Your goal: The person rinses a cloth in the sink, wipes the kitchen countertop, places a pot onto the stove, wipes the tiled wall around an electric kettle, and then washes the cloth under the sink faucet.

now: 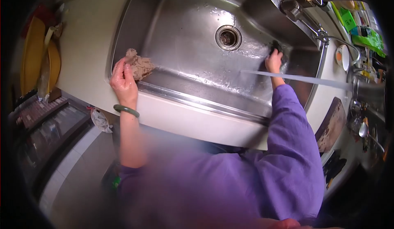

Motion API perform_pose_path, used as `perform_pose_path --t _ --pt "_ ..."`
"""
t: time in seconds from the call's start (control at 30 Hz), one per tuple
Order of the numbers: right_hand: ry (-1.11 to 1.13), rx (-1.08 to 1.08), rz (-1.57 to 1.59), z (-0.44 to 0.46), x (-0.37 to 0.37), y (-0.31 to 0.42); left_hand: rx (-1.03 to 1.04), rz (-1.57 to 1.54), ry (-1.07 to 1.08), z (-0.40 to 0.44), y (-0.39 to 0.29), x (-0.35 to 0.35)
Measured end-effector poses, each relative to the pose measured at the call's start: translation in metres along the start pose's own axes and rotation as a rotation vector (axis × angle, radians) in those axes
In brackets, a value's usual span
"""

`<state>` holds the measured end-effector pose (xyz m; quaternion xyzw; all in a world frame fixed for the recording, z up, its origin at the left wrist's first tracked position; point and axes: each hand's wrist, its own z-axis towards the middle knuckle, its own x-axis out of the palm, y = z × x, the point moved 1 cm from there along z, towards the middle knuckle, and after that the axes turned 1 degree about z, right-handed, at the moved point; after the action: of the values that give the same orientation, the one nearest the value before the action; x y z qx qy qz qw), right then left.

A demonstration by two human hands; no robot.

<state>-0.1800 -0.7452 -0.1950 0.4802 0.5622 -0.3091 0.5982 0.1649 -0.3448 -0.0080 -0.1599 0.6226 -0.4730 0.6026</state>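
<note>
My left hand [123, 81], wet and with a green bangle at the wrist, is closed on a crumpled brown patterned cloth [141, 66] at the left front corner of the steel sink [184, 36]. Down in the right part of the sink, my right hand [274, 60] has its fingers bent against a dark item [276, 46]; its kind is hard to make out. A stream of water [295, 78] runs across near my right wrist into the basin. The round drain [228, 37] lies between my hands, towards the back.
A tap [293, 9] stands at the sink's back right corner. Along the right counter are a small bowl [342, 57], a green packet [369, 42], a cutting board [330, 124] and a spoon [363, 129]. Yellowish curved items [33, 56] stand at the far left.
</note>
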Motion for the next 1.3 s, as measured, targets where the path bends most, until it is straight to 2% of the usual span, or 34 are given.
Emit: perform_pose_path --t 0.07,0.13,0.2,0.27,0.3,0.37,0.47,0.53,0.6,0.73,0.77,0.83,0.93,0.97,1.03,1.07,1.1,1.13,1.17,1.2,1.23,1.27,1.3 --pt "0.034 -0.127 0.004 0.027 0.012 0.043 0.011 0.033 0.009 0.000 -0.005 -0.001" --pt "0.069 -0.362 0.012 0.038 0.022 0.092 0.015 0.031 0.000 -0.002 -0.004 0.000" --pt "0.077 -0.502 0.161 0.046 0.023 0.128 -0.013 0.043 0.006 -0.003 -0.008 -0.001" --pt "0.187 -0.655 0.165 0.054 0.024 0.137 -0.043 0.028 0.003 -0.005 -0.008 0.000" --pt "0.192 -0.661 0.168 0.051 0.024 0.127 -0.010 0.063 0.002 -0.005 -0.009 -0.001" --pt "0.256 -0.586 -0.024 0.043 0.018 0.082 0.021 0.098 -0.006 -0.005 -0.012 -0.001" --pt "0.093 -0.516 0.026 0.042 -0.002 -0.003 0.035 0.106 -0.019 -0.002 -0.014 0.000" --pt "0.139 -0.464 0.061 0.054 -0.014 0.006 0.065 0.155 0.027 -0.002 -0.023 0.003" --pt "0.223 -0.558 -0.022 0.063 0.002 0.038 0.056 0.154 0.021 -0.002 -0.018 0.004" --pt "0.195 -0.635 0.109 0.067 0.028 0.118 0.062 0.152 0.024 -0.004 -0.015 0.002" --pt "0.200 -0.634 0.112 0.060 0.027 0.113 0.071 0.147 0.016 -0.005 -0.015 0.002" --pt "0.301 -0.785 0.054 0.043 0.021 0.092 0.080 0.138 0.014 -0.004 -0.016 0.003" --pt "0.352 -0.691 0.060 -0.009 -0.006 0.023 0.097 0.135 0.013 -0.003 -0.018 0.002" --pt "0.457 -0.649 -0.011 -0.024 -0.005 -0.004 0.122 0.148 0.021 -0.003 -0.019 0.001" --pt "0.484 -0.956 -0.065 -0.066 -0.006 -0.019 0.123 0.138 0.018 -0.003 -0.017 0.000" --pt "0.525 -1.037 0.021 -0.090 -0.007 -0.010 0.134 0.133 0.018 -0.002 -0.016 0.001" --pt "0.734 -0.954 0.033 -0.106 -0.015 0.017 0.132 0.134 -0.001 -0.003 -0.015 0.001" --pt "0.815 -0.976 0.026 -0.113 -0.018 0.044 0.123 0.137 -0.012 -0.004 -0.017 0.000" --pt "0.644 -1.092 0.102 -0.109 -0.002 0.057 0.126 0.145 -0.011 -0.004 -0.019 0.000" --pt "0.577 -1.114 0.026 -0.092 0.009 0.078 0.129 0.157 -0.011 -0.003 -0.019 0.000" --pt "0.466 -0.958 -0.054 -0.076 0.013 0.100 0.164 0.145 -0.023 -0.003 -0.014 0.000" --pt "0.430 -0.772 0.074 -0.060 0.011 0.121 0.158 0.158 -0.020 -0.007 -0.012 0.000" --pt "0.394 -0.771 0.123 -0.062 0.004 0.128 0.133 0.140 -0.017 -0.007 -0.011 0.000"
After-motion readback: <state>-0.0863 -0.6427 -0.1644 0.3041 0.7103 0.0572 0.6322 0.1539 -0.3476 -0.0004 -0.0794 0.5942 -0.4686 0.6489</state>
